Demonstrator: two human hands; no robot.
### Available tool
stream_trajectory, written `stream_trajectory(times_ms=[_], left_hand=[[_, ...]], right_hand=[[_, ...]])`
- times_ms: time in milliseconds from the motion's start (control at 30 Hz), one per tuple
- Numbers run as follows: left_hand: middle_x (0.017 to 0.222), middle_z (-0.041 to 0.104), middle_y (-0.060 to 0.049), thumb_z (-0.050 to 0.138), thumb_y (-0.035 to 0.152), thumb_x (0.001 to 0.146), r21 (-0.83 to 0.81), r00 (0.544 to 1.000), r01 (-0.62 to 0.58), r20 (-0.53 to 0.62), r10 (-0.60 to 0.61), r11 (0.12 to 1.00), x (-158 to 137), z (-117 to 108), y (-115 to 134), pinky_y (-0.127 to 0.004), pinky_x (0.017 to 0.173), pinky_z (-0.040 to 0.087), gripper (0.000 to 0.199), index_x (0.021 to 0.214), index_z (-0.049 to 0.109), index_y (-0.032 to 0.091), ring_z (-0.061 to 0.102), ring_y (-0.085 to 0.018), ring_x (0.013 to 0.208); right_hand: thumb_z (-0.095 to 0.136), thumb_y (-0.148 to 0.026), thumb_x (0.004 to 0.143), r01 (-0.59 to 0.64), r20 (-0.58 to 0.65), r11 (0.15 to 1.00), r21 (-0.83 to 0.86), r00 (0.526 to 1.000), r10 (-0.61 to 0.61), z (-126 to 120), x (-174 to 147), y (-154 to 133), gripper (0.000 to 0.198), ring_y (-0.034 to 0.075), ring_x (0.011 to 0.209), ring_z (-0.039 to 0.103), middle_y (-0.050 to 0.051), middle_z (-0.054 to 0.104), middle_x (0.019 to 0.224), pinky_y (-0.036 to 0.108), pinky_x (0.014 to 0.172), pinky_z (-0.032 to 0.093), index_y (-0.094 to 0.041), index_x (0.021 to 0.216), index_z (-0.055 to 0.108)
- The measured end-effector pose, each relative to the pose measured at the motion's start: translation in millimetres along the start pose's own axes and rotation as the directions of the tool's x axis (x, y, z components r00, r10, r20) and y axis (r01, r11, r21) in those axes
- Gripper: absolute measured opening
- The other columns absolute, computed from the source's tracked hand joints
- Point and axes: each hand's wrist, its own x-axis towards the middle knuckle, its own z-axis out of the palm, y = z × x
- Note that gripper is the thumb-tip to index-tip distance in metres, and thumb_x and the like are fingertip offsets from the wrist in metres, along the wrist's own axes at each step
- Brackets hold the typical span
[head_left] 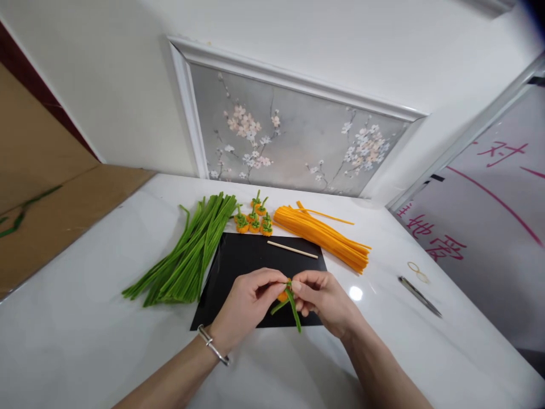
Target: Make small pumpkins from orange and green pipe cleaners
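Both my hands meet over the front part of a black mat. Between them is a small orange pipe-cleaner pumpkin, partly hidden by my fingers, with green pipe-cleaner ends hanging below it. My left hand pinches its left side with thumb and forefinger. Opposite, my right hand is closed on the green pipe cleaner at the top and right side. A thin pale wooden stick lies on the mat beyond my hands. Several finished-looking orange pumpkins with green tops stand grouped behind the mat.
A pile of green pipe cleaners lies left of the mat, and a bundle of orange ones at the back right. Farther right are a pen-like craft knife and rubber bands. A wall panel borders the white table; cardboard stands left.
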Motion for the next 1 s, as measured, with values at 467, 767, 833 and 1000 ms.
stream_trajectory(times_ms=[467,767,833,1000], left_hand=[[0.093,0.071,-0.004,0.05,0.014,0.09,0.135,0.989,-0.143,-0.012,0.146,0.981,-1.2,1.8,-5.8,-0.024,0.077,0.05,0.023,0.086,0.072,0.019,0.065,-0.015,0.083],[0.081,0.07,-0.004,0.054,0.024,0.086,-0.021,0.993,0.08,0.094,-0.077,0.997,4.7,-8.6,0.5,-0.023,0.067,0.048,0.02,0.081,0.072,0.015,0.062,-0.015,0.074],[0.077,0.07,-0.003,0.054,0.027,0.087,-0.053,0.984,0.138,0.124,-0.13,0.989,5.6,-11.2,2.0,-0.023,0.066,0.046,0.023,0.08,0.071,0.014,0.06,-0.015,0.071],[0.071,0.066,-0.001,0.053,0.03,0.086,-0.061,0.975,0.181,0.145,-0.171,0.982,5.3,-13.5,3.8,-0.021,0.061,0.041,0.026,0.079,0.072,0.014,0.054,-0.013,0.066]], right_hand=[[0.079,-0.044,0.06,-0.059,-0.047,0.998,-0.013,0.997,0.059,11.6,-5.8,-5.7,0.037,0.012,0.05,0.064,0.0,0.065,0.06,0.02,0.047,0.051,-0.014,0.069,0.059],[0.063,-0.042,0.08,0.119,-0.039,0.962,-0.245,0.99,-0.133,13.1,-9.8,-1.3,0.027,0.01,0.046,0.057,-0.001,0.061,0.053,0.022,0.048,0.05,-0.016,0.074,0.056],[0.058,-0.036,0.084,0.202,-0.01,0.907,-0.369,0.975,-0.221,10.6,-10.1,2.1,0.02,0.01,0.049,0.057,-0.002,0.06,0.055,0.022,0.05,0.049,-0.017,0.079,0.057],[0.057,-0.019,0.084,0.305,0.038,0.724,-0.618,0.932,-0.361,3.7,-8.3,4.9,0.006,0.01,0.055,0.054,-0.002,0.057,0.063,0.02,0.051,0.043,-0.019,0.08,0.061]])
